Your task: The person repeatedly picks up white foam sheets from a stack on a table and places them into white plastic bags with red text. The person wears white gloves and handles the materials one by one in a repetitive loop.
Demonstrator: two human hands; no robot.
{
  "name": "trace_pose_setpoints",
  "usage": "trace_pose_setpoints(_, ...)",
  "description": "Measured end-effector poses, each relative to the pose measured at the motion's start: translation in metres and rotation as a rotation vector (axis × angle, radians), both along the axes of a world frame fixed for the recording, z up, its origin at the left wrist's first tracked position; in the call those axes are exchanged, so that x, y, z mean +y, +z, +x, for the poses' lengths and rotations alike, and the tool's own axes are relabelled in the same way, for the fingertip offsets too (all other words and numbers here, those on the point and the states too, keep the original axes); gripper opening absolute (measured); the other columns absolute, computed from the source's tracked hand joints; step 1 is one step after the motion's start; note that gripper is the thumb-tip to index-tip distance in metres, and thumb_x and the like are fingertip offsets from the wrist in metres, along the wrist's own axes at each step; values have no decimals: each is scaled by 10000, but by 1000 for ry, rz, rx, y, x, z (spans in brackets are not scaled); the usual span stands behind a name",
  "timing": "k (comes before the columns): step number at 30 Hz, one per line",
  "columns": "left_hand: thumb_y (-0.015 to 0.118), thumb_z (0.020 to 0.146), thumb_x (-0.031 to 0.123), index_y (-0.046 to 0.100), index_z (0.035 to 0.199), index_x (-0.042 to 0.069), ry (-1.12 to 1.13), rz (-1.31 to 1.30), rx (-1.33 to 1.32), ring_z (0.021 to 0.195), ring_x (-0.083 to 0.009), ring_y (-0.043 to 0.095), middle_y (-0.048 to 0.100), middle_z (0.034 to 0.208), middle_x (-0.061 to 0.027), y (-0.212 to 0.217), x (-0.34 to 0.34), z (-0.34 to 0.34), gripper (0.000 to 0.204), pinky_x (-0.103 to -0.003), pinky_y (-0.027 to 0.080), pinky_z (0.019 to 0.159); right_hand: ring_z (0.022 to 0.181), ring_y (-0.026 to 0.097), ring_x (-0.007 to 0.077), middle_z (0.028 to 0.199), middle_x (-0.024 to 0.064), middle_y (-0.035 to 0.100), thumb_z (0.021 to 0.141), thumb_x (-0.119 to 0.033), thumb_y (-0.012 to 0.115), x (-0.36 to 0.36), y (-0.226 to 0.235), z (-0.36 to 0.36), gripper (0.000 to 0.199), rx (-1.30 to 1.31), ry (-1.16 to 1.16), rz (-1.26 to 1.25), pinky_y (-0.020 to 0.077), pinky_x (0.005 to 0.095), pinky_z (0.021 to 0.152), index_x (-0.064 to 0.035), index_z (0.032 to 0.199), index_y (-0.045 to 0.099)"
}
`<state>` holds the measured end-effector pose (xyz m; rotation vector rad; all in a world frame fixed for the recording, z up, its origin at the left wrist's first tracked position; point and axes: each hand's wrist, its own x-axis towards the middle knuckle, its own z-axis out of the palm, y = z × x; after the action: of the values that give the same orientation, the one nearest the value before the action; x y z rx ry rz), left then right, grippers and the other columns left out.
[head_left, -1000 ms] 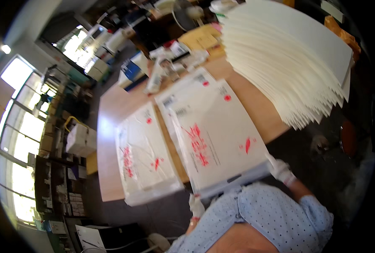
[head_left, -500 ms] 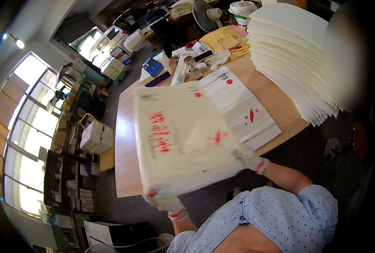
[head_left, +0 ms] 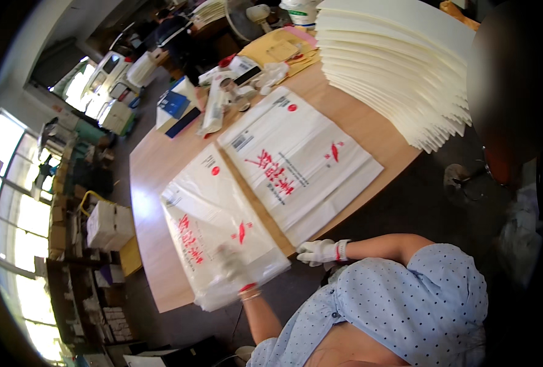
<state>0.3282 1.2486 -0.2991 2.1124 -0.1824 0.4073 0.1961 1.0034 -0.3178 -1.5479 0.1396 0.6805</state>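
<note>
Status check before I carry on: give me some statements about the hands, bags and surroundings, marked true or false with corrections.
1. The left hand is over the left white printed bag. True.
2. The right hand is gripping the middle of the right bag. False: the right hand is by the near corner of the right white printed bag, not gripping its middle.
3. Both hands wear white gloves. True.
4. The fanned white sheets lie left of both bags. False: the fanned white sheets are to their right.
5. Another person is in the background. True.
</note>
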Motion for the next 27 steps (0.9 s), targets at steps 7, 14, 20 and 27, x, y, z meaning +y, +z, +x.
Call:
trace_pose_setpoints(7, 625, 757, 348, 628, 936, 132, -300, 694, -153, 984, -289, 526, 578, 970, -87, -49, -278, -54, 280, -419, 418, 866, 706, 621, 128, 896, 63, 638, 894, -264, 514, -126, 1, -82, 300, 86, -309, -239, 516, 268, 631, -45, 1091, 568)
trace_pose_setpoints(14, 612, 754, 339, 687, 865, 136, -608, 439, 447, 888, -271, 580, 648, 831, -96, -43, -275, -8, 243, -380, 443, 771, 700, 629, 137, 885, 78, 639, 907, -251, 516, -170, 2, -114, 295, 23, -424, -206, 523, 271, 626, -17, 1083, 557)
trace_pose_setpoints(20, 564, 821, 385, 683, 895, 120, -623, 420, 711, 641, -231, 599, 621, 666, -121, 23, -271, 3, 300, -353, 435, 612, 652, 608, 135, 847, 66, 621, 918, -278, 521, -164, 1, -48, 263, 93, -345, 125, 518, 274, 611, -50, 1044, 561)
trace_pose_setpoints(27, 512, 882, 319, 667, 963, 90, -544, 297, 461, 706, -193, 603, 610, 676, -91, 0, -273, 15, 289, -315, 464, 677, 645, 545, 129, 747, 21, 573, 837, -316, 641, -133, 12, 52, 236, 63, -900, 529, 478, 290, 556, -92, 896, 596)
